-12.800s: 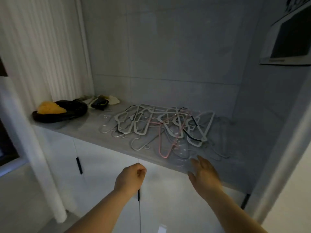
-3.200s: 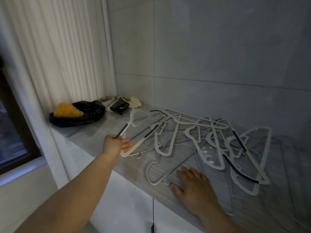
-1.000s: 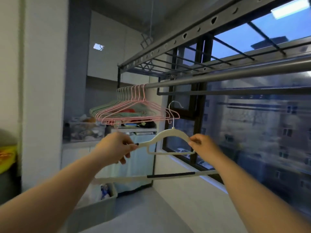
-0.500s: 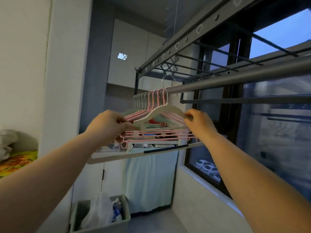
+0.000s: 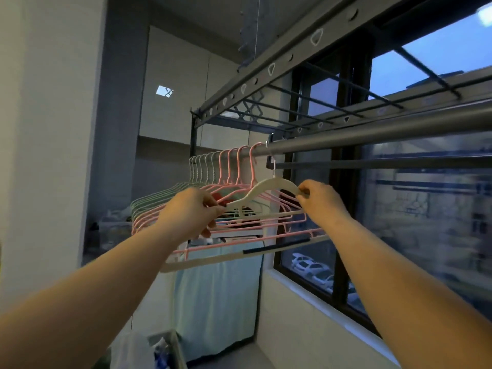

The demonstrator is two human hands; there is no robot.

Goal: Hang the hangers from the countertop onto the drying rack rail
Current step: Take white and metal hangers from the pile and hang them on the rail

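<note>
nearest hanger (image 5: 262, 191): showing cream white, a black strip running along its lower bar
pink hangers (image 5: 288, 207): showing pink
green hangers (image 5: 157, 197): showing pale green, left of those
rail (image 5: 372, 135): showing matte grey
cloth (image 5: 215, 296): showing pale teal, lower centre

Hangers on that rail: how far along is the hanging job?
Done: a row of pink hangers and pale green hangers already hangs on the rail. In hand: the left hand and right hand grip a white hanger whose metal hook looks looped over the rail. Left: letting go; the countertop is out of view, so any remaining hangers cannot be counted.
</note>
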